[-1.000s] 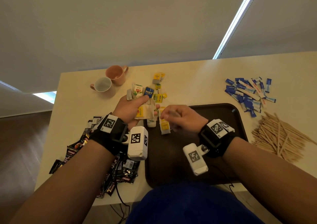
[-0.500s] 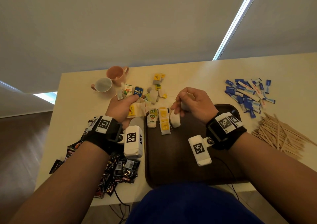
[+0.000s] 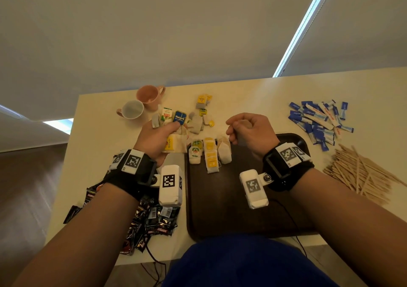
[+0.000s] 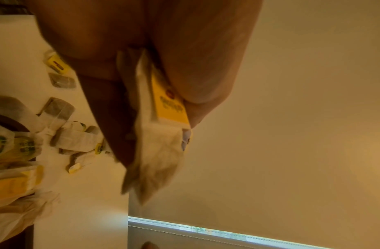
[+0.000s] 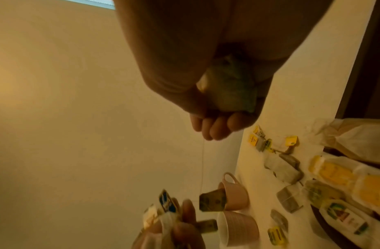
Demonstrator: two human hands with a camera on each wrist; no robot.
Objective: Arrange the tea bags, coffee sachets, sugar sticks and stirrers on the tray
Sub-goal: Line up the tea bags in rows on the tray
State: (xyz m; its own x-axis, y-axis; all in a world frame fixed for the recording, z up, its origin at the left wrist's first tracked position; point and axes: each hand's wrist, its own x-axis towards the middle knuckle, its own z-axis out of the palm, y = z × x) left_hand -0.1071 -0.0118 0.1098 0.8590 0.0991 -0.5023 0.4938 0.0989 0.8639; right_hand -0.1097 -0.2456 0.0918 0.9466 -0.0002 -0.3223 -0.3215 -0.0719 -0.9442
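My left hand [image 3: 169,128] hovers over the table left of the tray and grips a bunch of tea bags [image 3: 174,142], several with yellow, blue and green tags. The left wrist view shows the bunch [image 4: 163,121] pinched between thumb and fingers. Over the tray's far edge, my right hand [image 3: 233,130] is curled round one tea bag [image 5: 229,91]. Its string hangs down to a paper tag [image 5: 212,200]. Several tea bags [image 3: 209,152] lie in rows at the far left of the dark brown tray [image 3: 242,209]. Loose tea bags [image 3: 199,121] lie beyond it.
Blue sugar sticks [image 3: 319,121] and a heap of wooden stirrers [image 3: 356,172] lie to the right of the tray. Dark coffee sachets [image 3: 152,223] are piled at the near left. Two cups [image 3: 132,110] stand at the far left of the table.
My right hand rose from the row on the tray and drew back to the far edge. A white tea bag now lies at the row's right end. My left hand shifted slightly farther away.
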